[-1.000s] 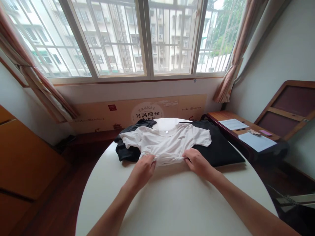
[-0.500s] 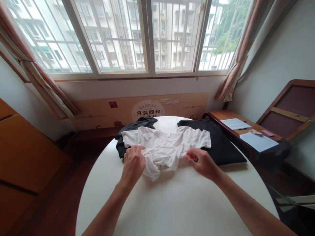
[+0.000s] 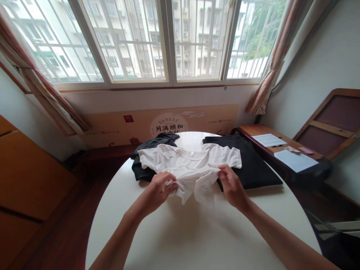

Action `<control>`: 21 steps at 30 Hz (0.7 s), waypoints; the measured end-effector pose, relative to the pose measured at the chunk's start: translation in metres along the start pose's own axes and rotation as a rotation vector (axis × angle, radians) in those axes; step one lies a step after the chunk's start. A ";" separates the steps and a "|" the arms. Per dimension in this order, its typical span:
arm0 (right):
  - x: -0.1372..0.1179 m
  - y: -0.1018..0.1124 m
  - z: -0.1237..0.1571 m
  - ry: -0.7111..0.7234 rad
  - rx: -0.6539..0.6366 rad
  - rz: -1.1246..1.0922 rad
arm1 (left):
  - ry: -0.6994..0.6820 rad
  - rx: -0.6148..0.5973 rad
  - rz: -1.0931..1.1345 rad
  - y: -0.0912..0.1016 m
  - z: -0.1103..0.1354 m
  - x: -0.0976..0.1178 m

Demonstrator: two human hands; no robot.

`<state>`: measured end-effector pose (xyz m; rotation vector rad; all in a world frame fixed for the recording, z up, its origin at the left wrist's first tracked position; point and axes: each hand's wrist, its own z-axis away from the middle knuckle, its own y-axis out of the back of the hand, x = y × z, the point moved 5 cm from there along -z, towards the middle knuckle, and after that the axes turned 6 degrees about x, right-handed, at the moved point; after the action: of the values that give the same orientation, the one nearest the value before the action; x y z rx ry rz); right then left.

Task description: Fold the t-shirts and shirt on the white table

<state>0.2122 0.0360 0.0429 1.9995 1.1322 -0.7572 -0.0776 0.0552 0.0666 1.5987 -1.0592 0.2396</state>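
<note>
A white short-sleeved T-shirt lies on the round white table, its neckline and label toward the far side. My left hand pinches the shirt's near left part, with a fold of cloth showing between the fingers. On the right, my right hand grips the shirt's side edge between thumb and fingers. Between my hands the lower cloth is lifted and hangs in loose, slightly blurred folds. The shirt's sleeves rest partly over dark clothing on both sides.
Crumpled dark clothing lies at the table's left edge. Folded black clothing is at the right. Beyond stands a wooden side table with paper sheets. A printed cardboard panel is under the window.
My left hand has moved right and nearer me, gathering cloth. My right hand has shifted slightly right and now holds the shirt's edge. The lower cloth has been raised and spread.
</note>
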 end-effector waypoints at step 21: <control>-0.010 0.064 0.049 -0.260 -0.439 0.211 | 0.294 -0.551 0.126 -0.009 0.018 0.014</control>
<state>0.2577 -0.0315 0.0412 1.5693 0.8335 -0.5785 -0.0699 0.0318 0.0639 0.9713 -0.8978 0.2340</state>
